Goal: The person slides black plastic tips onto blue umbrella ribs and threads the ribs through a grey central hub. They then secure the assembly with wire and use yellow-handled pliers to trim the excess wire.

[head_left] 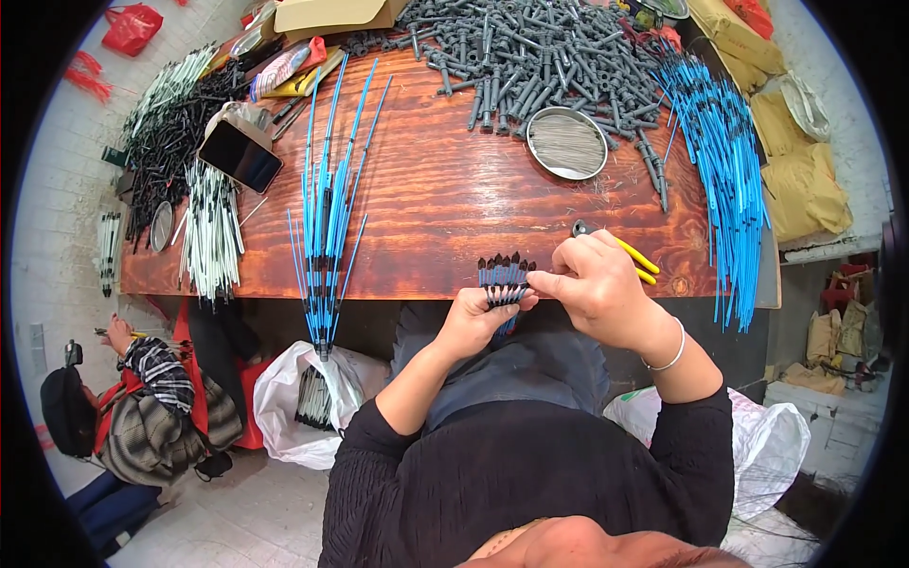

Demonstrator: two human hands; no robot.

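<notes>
Just off the table's front edge, my left hand (pixel 471 320) is closed round a bundle of thin blue rods with black pointed tips (pixel 505 271). The tips stand in a fanned row above my fingers, and the lower ends are mostly hidden under the hand. My right hand (pixel 592 276) is beside the tips, thumb and forefinger pinched together at the right end of the row. What lies in that pinch is too small to make out. Pliers with yellow handles (pixel 639 256) show behind my right hand; whether the hand touches them is hidden.
A round metal dish of fine pins (pixel 566 144) sits by a heap of grey plastic parts (pixel 530 57). Blue rods (pixel 724 180) are piled right, more blue rods (pixel 327 199) left. A phone (pixel 240 158) leans near white rods (pixel 210 227). A person (pixel 142 407) works at left.
</notes>
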